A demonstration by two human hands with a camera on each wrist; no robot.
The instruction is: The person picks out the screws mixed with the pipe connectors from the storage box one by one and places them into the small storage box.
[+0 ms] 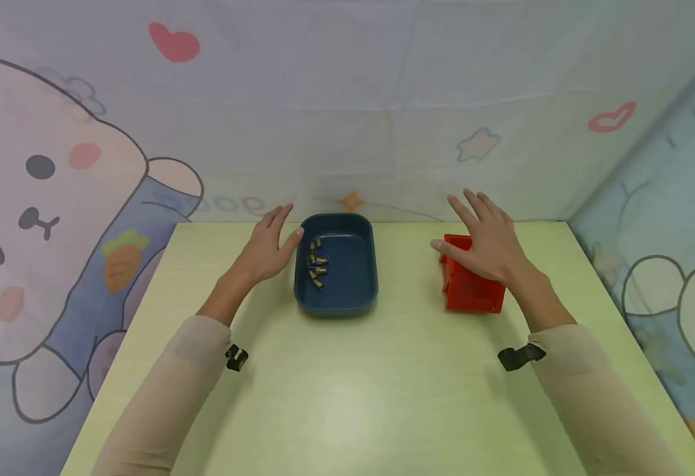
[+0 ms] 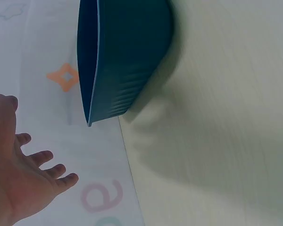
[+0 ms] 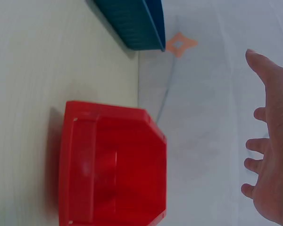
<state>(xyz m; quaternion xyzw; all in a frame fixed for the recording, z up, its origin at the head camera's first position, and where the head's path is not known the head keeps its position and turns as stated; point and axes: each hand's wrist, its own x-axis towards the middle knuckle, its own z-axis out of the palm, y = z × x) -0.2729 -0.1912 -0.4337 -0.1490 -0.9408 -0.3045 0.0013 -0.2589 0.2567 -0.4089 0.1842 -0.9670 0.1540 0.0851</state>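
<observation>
A dark blue tray stands near the back of the table, with several small brass-coloured metal fittings lying along its left side. My left hand hovers just left of this tray, fingers spread and holding nothing; the left wrist view has the hand apart from the tray's outer wall. To the right stands a red plastic bin. Above it my right hand is held with fingers extended, covering part of its far right side. In the right wrist view the bin has no visible contents.
The pale wooden table reaches back to a cloth backdrop printed with cartoon figures. A strip of table separates the tray from the bin. Black straps with small devices sit at both wrists.
</observation>
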